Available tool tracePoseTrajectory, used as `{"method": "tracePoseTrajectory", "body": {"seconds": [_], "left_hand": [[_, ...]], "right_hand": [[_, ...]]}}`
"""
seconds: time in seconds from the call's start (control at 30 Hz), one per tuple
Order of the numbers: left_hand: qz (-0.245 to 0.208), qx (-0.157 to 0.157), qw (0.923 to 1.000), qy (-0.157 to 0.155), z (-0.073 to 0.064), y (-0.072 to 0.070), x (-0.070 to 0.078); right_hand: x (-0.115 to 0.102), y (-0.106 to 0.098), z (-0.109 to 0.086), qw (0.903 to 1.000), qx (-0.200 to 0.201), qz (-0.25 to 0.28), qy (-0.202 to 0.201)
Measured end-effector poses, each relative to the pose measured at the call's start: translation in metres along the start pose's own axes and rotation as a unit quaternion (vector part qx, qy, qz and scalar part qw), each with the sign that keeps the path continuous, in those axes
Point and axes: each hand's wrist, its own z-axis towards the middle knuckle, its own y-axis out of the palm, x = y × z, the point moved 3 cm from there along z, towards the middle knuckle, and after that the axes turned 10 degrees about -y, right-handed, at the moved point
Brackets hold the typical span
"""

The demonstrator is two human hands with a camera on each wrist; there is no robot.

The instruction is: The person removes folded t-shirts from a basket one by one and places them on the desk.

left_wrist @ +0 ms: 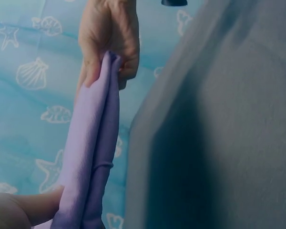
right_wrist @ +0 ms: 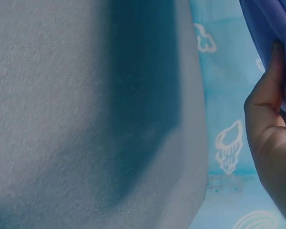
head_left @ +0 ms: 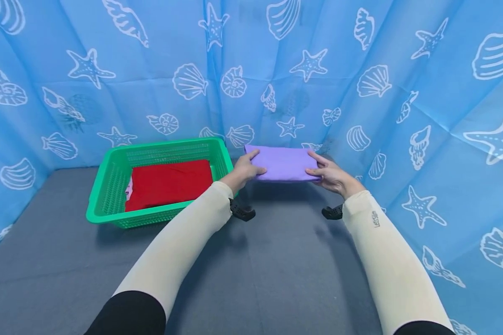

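A folded purple cloth (head_left: pixel 282 164) is held up above the grey surface between both hands. At its left end, the left hand (head_left: pixel 244 171) grips it with the thumb on the near face. The right hand (head_left: pixel 330 174) pinches the opposite end, thumb also on the near face. Seen edge-on in the left wrist view, the purple cloth (left_wrist: pixel 88 143) shows thick stacked layers. In the right wrist view, the right hand (right_wrist: pixel 271 129) grips the cloth (right_wrist: pixel 276 28), of which only a part shows. What kind of cloth item it is cannot be told.
A green plastic basket (head_left: pixel 98 197) stands to the left, holding a folded red cloth (head_left: pixel 169 184) with a bit of pink patterned fabric (head_left: pixel 129 190) at its side. Grey fabric covers the table (head_left: pixel 276 260). Behind hangs a blue curtain (head_left: pixel 251 107) with white shells and starfish.
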Motion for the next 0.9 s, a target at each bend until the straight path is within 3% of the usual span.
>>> {"method": "tracePoseTrajectory", "body": {"seconds": [0.13,0.33,0.67,0.9], "left_hand": [[-0.007,0.005,0.9999,-0.01,0.0,0.009,-0.004],[-0.017,0.037,0.9988,-0.025,0.001,0.02,-0.011],[0.017,0.09,0.9957,0.014,0.008,0.039,-0.033],[0.028,0.093,0.9951,0.015,0.014,0.051,-0.049]], "right_hand": [[0.004,-0.006,-0.001,1.0,0.005,0.003,0.004],[0.012,-0.014,-0.003,0.9999,-0.003,0.013,0.008],[0.034,-0.023,-0.003,0.9999,0.004,0.002,0.011],[0.052,-0.031,-0.004,0.9997,0.014,0.006,0.018]]}}
